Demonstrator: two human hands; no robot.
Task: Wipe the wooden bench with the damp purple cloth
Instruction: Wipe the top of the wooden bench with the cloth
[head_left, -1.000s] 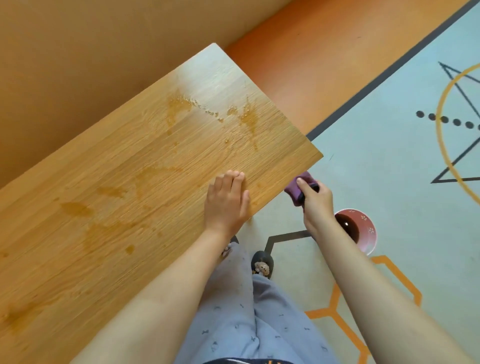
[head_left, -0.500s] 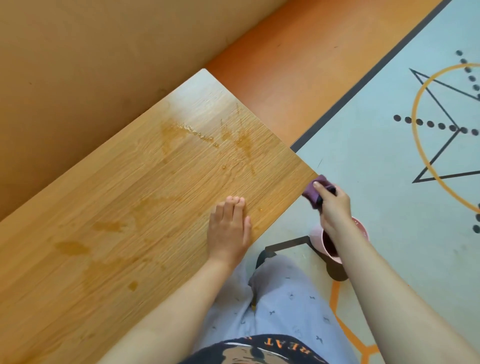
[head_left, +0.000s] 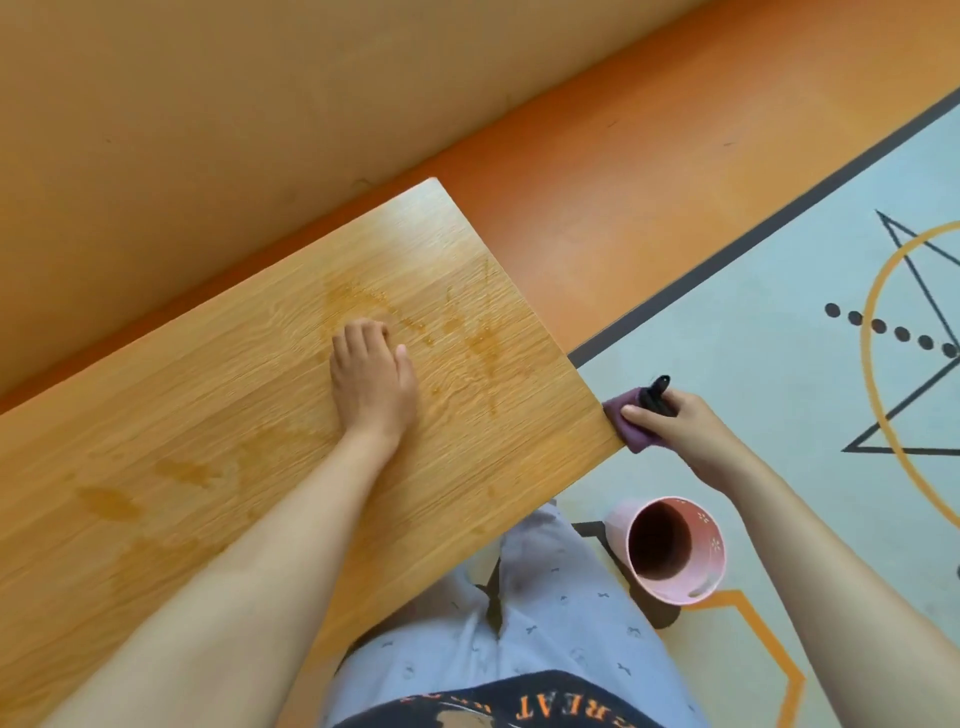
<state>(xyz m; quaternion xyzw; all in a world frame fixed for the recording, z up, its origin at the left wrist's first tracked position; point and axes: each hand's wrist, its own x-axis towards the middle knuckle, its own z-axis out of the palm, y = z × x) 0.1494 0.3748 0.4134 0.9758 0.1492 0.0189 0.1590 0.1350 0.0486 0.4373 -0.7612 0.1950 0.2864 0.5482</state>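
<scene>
Closest in, the pink cup (head_left: 709, 545) stands on the floor mat (head_left: 769, 374) by my knees. Just past it, my right hand (head_left: 685, 431) grips the purple cloth (head_left: 628, 431), bunched under curled fingers and thumb and touching the near corner of the wooden bench (head_left: 208, 415). A small black thing (head_left: 655, 397) pokes out beside it, and I can't tell what it is. Further on, my left hand (head_left: 371, 387) lies flat on the top, fingers straight. Beyond it, wet amber smears (head_left: 480, 345) cross the far end. I reckon wiping is only about to start. Next, the cloth goes up onto the top and through those smears, left hand clear.
</scene>
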